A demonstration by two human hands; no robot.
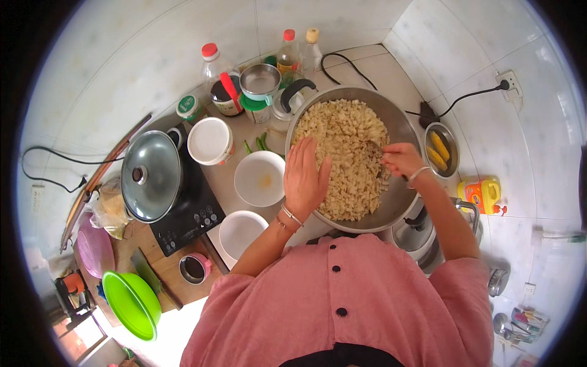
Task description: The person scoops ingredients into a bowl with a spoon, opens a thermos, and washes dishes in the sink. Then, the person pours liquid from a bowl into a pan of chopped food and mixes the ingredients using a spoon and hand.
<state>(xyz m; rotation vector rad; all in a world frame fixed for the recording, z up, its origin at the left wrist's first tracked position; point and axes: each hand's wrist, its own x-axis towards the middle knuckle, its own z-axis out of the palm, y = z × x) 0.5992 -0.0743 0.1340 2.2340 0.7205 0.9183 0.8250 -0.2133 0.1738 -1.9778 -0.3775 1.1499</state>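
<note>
A large metal wok [401,126] holds a heap of pale, finely chopped food [341,160]. My left hand [303,176] lies flat over the wok's left rim, its fingers straight, holding nothing. Whether it presses on the food or the rim, I cannot tell. Inside the wok, at the heap's right side, my right hand [400,159] grips a spoon-like utensil [376,147]. The utensil's working end is partly sunk in the food. Left of the wok stand two white bowls, the upper one [260,179] with a yellowish smear inside and the lower one [242,235].
A lidded pot [151,176] sits on an induction cooktop [188,220]. Green peppers [261,142], a white tub [210,141] and a sauce bottle [222,82] stand nearby. Corn lies in a metal bowl [451,158]. A cleaver [146,270] rests beside a green basin [133,305].
</note>
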